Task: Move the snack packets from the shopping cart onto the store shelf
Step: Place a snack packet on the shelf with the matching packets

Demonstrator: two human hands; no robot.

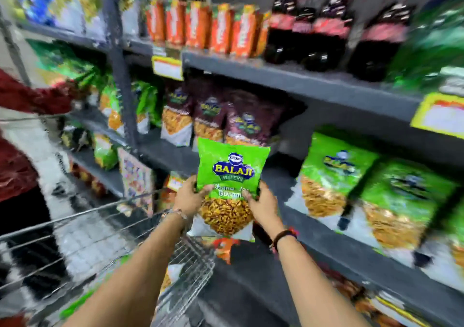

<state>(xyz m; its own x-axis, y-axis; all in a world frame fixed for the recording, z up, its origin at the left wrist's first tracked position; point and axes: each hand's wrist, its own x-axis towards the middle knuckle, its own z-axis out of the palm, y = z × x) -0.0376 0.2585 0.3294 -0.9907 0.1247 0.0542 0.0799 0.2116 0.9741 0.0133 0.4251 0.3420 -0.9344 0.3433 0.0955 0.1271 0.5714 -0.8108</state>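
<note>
A green Balaji snack packet (229,183) stands upright in the air in front of the grey store shelf (326,228). My left hand (188,197) grips its left side and my right hand (262,205) grips its right side, both around the middle. The wire shopping cart (82,246) is below and to the left; a green packet (75,304) lies in it, partly hidden by my left arm. Matching green packets (334,173) stand on the shelf to the right, with a gap of bare shelf just behind the held packet.
Maroon snack packets (233,118) fill the shelf level behind the held packet. Orange cartons (200,25) and dark bottles (324,33) stand on the level above. Another person in a red sleeve (35,98) reaches toward the shelves at the left. The picture is blurred by motion.
</note>
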